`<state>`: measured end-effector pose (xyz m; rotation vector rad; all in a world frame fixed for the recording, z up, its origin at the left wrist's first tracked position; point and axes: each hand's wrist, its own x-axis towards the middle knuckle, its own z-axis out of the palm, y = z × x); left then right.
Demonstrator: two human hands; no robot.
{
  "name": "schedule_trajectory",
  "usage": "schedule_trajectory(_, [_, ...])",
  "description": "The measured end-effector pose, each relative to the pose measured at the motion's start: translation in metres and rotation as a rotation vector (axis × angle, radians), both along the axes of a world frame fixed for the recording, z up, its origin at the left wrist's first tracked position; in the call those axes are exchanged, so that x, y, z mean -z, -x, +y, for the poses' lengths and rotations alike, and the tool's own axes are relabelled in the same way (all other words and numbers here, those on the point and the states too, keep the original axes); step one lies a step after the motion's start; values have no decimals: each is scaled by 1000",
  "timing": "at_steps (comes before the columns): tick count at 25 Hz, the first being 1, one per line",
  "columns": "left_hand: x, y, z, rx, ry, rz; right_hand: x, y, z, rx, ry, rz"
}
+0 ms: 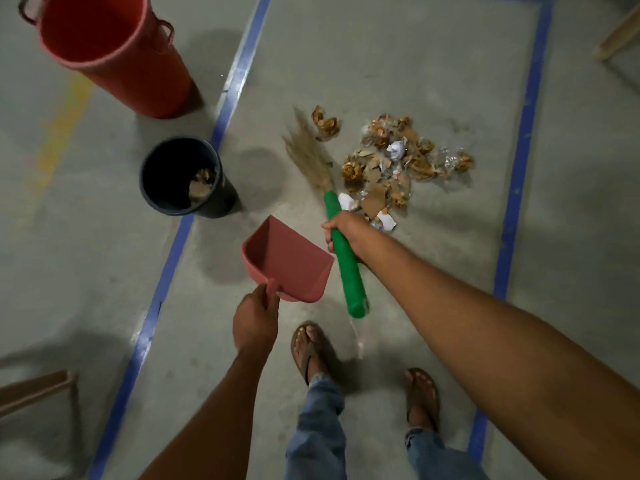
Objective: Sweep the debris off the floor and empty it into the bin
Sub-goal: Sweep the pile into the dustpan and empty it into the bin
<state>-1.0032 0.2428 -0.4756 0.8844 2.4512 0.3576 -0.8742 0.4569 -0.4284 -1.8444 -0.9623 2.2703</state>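
Note:
A pile of debris (394,164), made of cardboard scraps, crumpled paper and wrappers, lies on the grey floor right of centre. My right hand (343,233) grips the green handle of a grass broom (341,244); its bristles point up and left beside the pile. My left hand (254,323) holds the handle of a pink dustpan (289,259), which is lifted and has nothing in it. A small dark bin (156,174) stands to the left with some scraps inside.
A large red bin (114,60) stands at the upper left. Blue tape lines (235,81) mark the floor on both sides. Wooden furniture legs show at the lower left (38,389) and upper right. My sandalled feet (311,348) stand below the dustpan.

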Motion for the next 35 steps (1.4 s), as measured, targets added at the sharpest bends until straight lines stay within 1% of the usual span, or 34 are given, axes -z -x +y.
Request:
schedule_trajectory(2, [14,8,16,28,-2,-34,-6,-5,-8,115,-11,-55])
schedule_trajectory(3, [18,10,22,47,-3,-46,-18,-17,-22,138,-15,-100])
schedule_trajectory(6, [23,15,32,94,29,-100,-78,-62,-80,128,-26,-200])
schedule_trajectory(7, [22,20,35,112,48,-112,-100,-72,-98,126,-28,-194])
schedule_trajectory(8, [22,24,35,133,59,-120,-118,-80,-114,132,-21,-149])
schedule_trajectory(10, [18,31,37,172,67,-126,-133,-79,-130,101,-40,-106])
schedule_trajectory(11, [15,35,38,185,67,-126,-131,-75,-129,61,-88,-139])
schedule_trajectory(14, [8,44,45,199,46,-105,-100,-64,-105,-137,-325,-301])
schedule_trajectory(16, [5,48,50,180,29,-80,-73,-64,-84,-279,-400,-400])
schedule_trajectory(18, [3,46,48,169,37,-85,-54,-80,-80,-404,-403,-477])
schedule_trajectory(22, [4,33,19,181,107,-93,-24,-149,-115,-517,-241,-533])
schedule_trajectory(25, [9,25,-5,149,113,-103,-2,-202,-120,-653,-206,-716])
schedule_trajectory(27, [5,10,-12,135,107,-136,5,-224,-105,-653,-235,-842])
schedule_trajectory(29, [-2,-8,-9,114,104,-175,4,-233,-84,-630,-285,-892])
schedule_trajectory(31, [-10,-23,1,84,97,-213,-4,-234,-69,-600,-350,-874])
schedule_trajectory(35, [-24,-41,31,71,42,-286,-51,-234,-75,-516,-435,-798])
